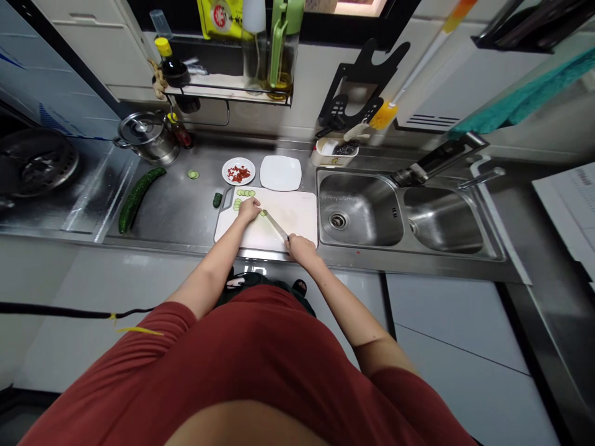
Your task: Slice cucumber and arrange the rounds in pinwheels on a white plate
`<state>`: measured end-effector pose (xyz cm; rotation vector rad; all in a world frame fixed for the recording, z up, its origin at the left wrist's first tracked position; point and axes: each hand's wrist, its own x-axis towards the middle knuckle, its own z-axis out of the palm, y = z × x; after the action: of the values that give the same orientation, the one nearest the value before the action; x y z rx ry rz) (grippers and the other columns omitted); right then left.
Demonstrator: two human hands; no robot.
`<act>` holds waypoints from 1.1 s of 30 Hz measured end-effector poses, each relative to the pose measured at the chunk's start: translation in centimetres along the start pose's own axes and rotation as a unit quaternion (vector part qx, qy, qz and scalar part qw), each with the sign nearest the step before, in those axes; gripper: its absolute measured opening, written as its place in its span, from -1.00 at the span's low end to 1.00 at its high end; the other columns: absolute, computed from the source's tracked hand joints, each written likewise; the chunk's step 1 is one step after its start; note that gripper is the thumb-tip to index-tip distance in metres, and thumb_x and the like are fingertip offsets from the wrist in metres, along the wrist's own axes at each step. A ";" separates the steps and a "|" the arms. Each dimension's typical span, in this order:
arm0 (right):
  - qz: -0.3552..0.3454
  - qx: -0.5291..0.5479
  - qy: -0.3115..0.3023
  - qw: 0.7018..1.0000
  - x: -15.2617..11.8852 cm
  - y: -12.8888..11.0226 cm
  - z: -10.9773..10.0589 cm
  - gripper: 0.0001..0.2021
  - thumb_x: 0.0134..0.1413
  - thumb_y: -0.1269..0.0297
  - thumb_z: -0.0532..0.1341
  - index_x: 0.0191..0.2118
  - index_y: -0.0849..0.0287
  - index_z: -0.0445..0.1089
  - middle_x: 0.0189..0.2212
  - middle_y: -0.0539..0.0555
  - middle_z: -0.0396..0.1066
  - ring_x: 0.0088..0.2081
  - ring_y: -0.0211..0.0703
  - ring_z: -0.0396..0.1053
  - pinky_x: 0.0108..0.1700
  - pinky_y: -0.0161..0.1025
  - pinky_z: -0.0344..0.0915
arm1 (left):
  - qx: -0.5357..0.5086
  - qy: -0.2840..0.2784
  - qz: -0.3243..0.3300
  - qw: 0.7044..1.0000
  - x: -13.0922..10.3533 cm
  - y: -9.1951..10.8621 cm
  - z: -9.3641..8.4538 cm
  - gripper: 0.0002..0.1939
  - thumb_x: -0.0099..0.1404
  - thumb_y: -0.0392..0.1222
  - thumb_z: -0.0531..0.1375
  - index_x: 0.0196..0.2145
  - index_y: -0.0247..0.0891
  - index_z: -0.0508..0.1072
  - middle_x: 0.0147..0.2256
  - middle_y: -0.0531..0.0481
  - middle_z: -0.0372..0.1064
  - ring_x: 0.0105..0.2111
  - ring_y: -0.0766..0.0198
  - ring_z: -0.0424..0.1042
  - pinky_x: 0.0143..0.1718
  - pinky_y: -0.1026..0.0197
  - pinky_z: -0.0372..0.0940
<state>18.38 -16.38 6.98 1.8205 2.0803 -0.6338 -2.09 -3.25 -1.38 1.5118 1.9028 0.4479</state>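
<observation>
My right hand (301, 249) grips the handle of a knife (277, 227) low over the white cutting board (292, 207). The blade points up and left, and a cucumber slice (263, 213) lies at its tip. On the board's left half, my left hand (249, 210) has its fingers drawn together beside the slices; whatever is between them is too small to make out. A row of cucumber slices (246, 193) lies above that hand, with more slices partly behind it. A short cucumber end (217, 199) rests just off the board's left edge.
A whole cucumber (138, 199) and a few slices (193, 174) lie on the steel counter. Behind the board stand a plate of chopped red pieces (238, 171) and a white square plate (281, 173). A steel pot (146, 137) is back left; a double sink (360, 207) adjoins right.
</observation>
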 end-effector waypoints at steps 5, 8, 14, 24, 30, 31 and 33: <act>-0.004 0.000 0.006 1.000 0.1 0.0 0.0 -0.66 0.30 0.18 -0.04 -0.03 0.27 0.33 -0.14 0.28 0.45 -0.08 0.00 0.42 -0.09 -0.18 0.27 | -0.004 0.001 0.000 1.000 0.0 0.0 0.0 -0.79 0.03 -0.27 0.28 -0.31 -0.20 0.46 -0.35 0.04 0.45 -0.30 0.28 0.40 -0.22 0.27 0.23; -0.005 -0.001 0.004 1.000 0.0 0.0 -0.1 -0.67 0.30 0.19 -0.04 -0.03 0.27 0.33 -0.13 0.29 0.45 -0.07 0.01 0.42 -0.09 -0.18 0.27 | -0.004 -0.001 -0.003 1.000 0.0 -0.1 0.0 -0.79 0.02 -0.27 0.28 -0.31 -0.20 0.46 -0.35 0.04 0.46 -0.30 0.28 0.40 -0.22 0.27 0.23; -0.008 -0.002 0.005 1.000 0.1 -0.1 -0.2 -0.67 0.30 0.19 -0.04 -0.03 0.27 0.33 -0.13 0.29 0.45 -0.07 -0.01 0.42 -0.09 -0.20 0.27 | -0.002 0.002 -0.004 1.000 0.1 -0.1 0.1 -0.79 0.01 -0.27 0.29 -0.31 -0.20 0.47 -0.35 0.04 0.45 -0.30 0.26 0.41 -0.22 0.26 0.24; 0.005 -0.007 -0.008 1.000 -1.0 1.0 0.5 -0.68 0.30 0.17 -0.03 -0.04 0.25 0.33 -0.14 0.28 0.45 -0.09 0.00 0.43 -0.11 -0.18 0.27 | 0.009 -0.009 -0.005 1.000 -0.2 0.3 -0.3 -0.79 0.03 -0.27 0.28 -0.30 -0.21 0.46 -0.32 0.02 0.47 -0.27 0.25 0.41 -0.21 0.27 0.22; 0.005 -0.012 -0.009 1.000 -1.4 1.3 0.9 -0.67 0.30 0.17 -0.03 -0.02 0.25 0.32 -0.13 0.29 0.45 -0.08 0.00 0.43 -0.10 -0.17 0.27 | 0.003 -0.004 -0.004 1.000 0.1 0.1 -0.2 -0.79 0.02 -0.28 0.28 -0.31 -0.21 0.46 -0.34 0.02 0.46 -0.29 0.25 0.41 -0.22 0.26 0.23; 0.004 -0.012 -0.006 1.000 -1.3 1.3 0.9 -0.67 0.30 0.17 -0.03 -0.02 0.25 0.32 -0.14 0.28 0.45 -0.09 0.00 0.43 -0.10 -0.18 0.27 | 0.001 -0.003 -0.003 1.000 0.1 0.0 -0.1 -0.79 0.01 -0.28 0.29 -0.32 -0.21 0.46 -0.34 0.02 0.46 -0.29 0.25 0.41 -0.23 0.26 0.23; 0.003 -0.012 0.000 1.000 -1.2 1.2 1.0 -0.67 0.29 0.17 -0.02 -0.03 0.25 0.33 -0.15 0.28 0.46 -0.10 0.01 0.43 -0.12 -0.18 0.28 | -0.002 -0.002 -0.003 1.000 0.2 -0.1 0.0 -0.79 0.01 -0.28 0.29 -0.32 -0.22 0.46 -0.35 0.02 0.46 -0.30 0.25 0.41 -0.24 0.26 0.23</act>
<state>19.72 -17.78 6.59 1.8127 2.0716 -0.6050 -2.18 -3.11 -1.46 1.5024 1.9033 0.4456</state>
